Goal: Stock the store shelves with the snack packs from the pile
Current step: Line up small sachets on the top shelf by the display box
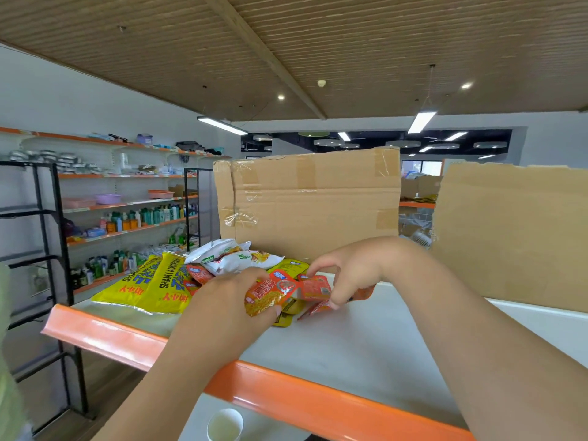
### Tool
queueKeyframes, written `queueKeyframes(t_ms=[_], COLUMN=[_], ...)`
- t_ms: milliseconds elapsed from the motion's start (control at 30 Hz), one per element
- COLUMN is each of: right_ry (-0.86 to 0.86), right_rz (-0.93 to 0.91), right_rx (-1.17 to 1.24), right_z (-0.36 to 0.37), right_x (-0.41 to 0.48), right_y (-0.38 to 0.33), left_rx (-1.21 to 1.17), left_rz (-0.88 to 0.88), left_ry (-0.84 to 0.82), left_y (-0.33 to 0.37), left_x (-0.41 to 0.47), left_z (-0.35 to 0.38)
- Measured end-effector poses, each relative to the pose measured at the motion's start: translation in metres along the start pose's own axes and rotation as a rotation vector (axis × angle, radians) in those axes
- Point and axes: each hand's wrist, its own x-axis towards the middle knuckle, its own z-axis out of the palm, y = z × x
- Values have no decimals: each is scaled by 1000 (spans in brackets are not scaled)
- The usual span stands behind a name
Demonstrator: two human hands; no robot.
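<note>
Pinching the edge of a small red pack (316, 288) with the curled fingers (342, 291) of my right hand (348, 272), I have the thumb and forefinger closed on it while the other fingers bend down toward the board. My left hand (232, 294) is wrapped round an orange snack pack (270, 296), fingers curled over its top and the thumb tucked under its lower edge. The two packs touch each other at centre frame, at the near edge of the pile (222, 265), which lies centre-left on the white shelf board (366, 342): big yellow bags (143, 288) to the left, white bags (235, 257) behind, and more small packs under my hands.

I judge this to be the picking step, drawing small packs out of the heap. Next, I would need to lift both clear without dragging their neighbours along, then lay them in order on the bare board toward the right.

Both wrists are bent downward. My forearms run in from the lower edge of the frame, crossing the orange front rim (286, 393) of the shelf. A taped cardboard box (305, 202) stands just behind the pile.
</note>
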Motion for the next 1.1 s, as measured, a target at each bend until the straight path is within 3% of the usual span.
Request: queueKeyframes(t_ms=[167, 500, 800, 1100], right_ry=[-12, 343, 646, 1001], right_rz=[-21, 37, 136, 376], right_rx=[-29, 21, 145, 128], right_z=[-10, -8, 13, 59], right_x=[-25, -109, -235, -400], right_y=[0, 62, 150, 261], left_rx=[9, -99, -264, -433], left_rz=[21, 169, 343, 518], left_ry=[48, 48, -15, -97], left_y=[9, 75, 210, 388], left_x=[-1, 13, 20, -13], left_z=[-9, -16, 22, 52])
